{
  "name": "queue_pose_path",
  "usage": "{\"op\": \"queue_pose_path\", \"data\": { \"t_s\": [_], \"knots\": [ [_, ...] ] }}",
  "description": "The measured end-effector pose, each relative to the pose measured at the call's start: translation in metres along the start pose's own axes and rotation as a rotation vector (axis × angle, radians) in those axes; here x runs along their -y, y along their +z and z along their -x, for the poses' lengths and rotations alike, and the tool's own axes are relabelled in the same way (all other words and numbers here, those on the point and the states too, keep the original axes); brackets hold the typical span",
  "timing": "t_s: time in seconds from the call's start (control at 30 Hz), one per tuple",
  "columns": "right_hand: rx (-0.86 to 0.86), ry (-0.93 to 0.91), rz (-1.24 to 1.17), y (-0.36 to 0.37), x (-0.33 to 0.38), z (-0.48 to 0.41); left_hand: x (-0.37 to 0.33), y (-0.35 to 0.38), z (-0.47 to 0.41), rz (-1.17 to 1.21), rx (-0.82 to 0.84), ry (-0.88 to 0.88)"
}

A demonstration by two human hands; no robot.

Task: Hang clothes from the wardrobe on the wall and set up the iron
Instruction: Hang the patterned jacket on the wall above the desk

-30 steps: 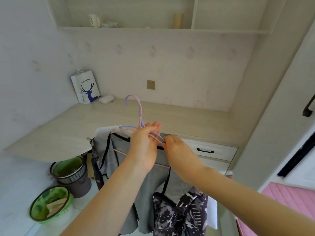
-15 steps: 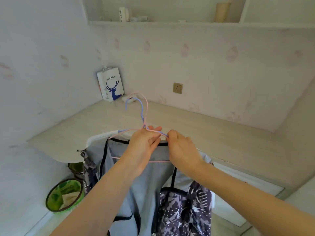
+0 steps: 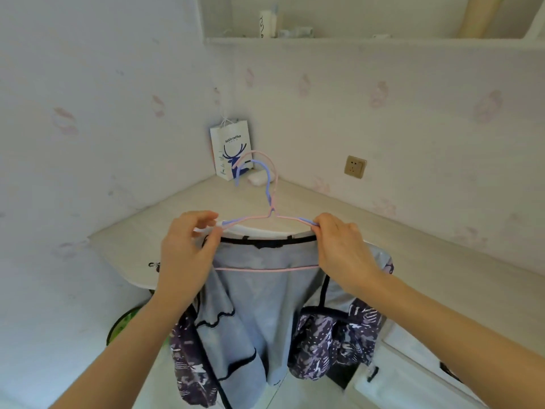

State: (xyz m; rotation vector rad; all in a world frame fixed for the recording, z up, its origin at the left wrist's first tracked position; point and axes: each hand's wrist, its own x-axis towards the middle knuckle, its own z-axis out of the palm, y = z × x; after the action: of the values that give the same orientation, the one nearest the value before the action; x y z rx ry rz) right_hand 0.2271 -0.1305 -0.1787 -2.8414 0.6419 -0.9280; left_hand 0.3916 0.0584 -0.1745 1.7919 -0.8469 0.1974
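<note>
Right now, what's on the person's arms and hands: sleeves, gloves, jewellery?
Nothing worn shows. The left hand and right hand are bare, with no gloves, rings or watch visible. The left forearm and right forearm are bare to the frame edge, with no sleeve in view.

The hangers (image 3: 272, 210) sit mid-frame between two hands: the left hand (image 3: 188, 249) pinches their left end, the right hand (image 3: 339, 246) their right. Garments (image 3: 259, 305) hang below, in front of the countertop (image 3: 383, 231). A paper bag (image 3: 230, 149) stands in the counter's far corner, a wall socket (image 3: 355, 167) right of it, and a shelf (image 3: 354, 42) runs along the top edge.
</note>
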Motion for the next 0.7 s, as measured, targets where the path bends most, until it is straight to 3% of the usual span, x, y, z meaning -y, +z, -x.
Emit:
{"op": "queue_pose_path", "data": {
  "t_s": [0.2,0.33,0.47,0.7],
  "knots": [
    [0.009,0.018,-0.023,0.014,0.002,-0.042,0.069,-0.005,-0.056,-0.300,0.305,0.288],
    [0.085,0.074,-0.064,0.030,0.008,-0.071,0.097,-0.010,-0.086,-0.404,0.321,0.290],
    [0.097,0.062,-0.051,0.051,0.018,-0.097,0.114,-0.014,-0.114,-0.228,0.296,0.169],
    [0.060,0.024,-0.023,0.082,0.026,-0.138,0.148,-0.029,-0.166,-0.196,0.236,0.223]
  ]
}}
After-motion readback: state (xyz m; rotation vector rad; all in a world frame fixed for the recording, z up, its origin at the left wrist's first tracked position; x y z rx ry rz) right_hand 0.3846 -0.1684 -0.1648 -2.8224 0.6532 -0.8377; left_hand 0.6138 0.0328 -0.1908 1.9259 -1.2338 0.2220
